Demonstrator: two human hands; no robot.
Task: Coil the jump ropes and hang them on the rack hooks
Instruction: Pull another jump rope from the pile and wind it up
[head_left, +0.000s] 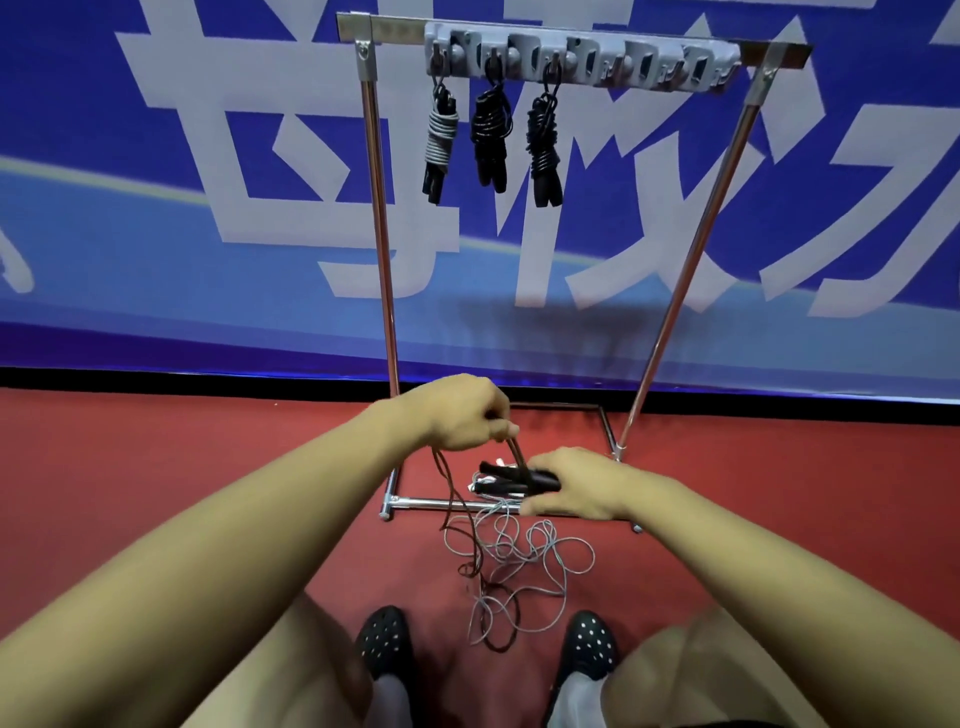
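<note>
My left hand (464, 413) pinches a dark brown rope cord (454, 499) that trails down to the floor. My right hand (574, 484) grips a pair of black handles (511, 474) held level just above the rack's base. A loose grey rope (530, 558) lies tangled with the brown cord on the red floor in front of my feet. Three coiled ropes hang from hooks on the grey hook bar (587, 57): a grey one (441, 143), a black one (491, 137) and another black one (544, 145). The hooks to their right are bare.
The metal rack (382, 228) stands against a blue banner wall, its base frame (441, 502) on the red floor. My two black dotted shoes (384, 642) stand close to the tangled cords.
</note>
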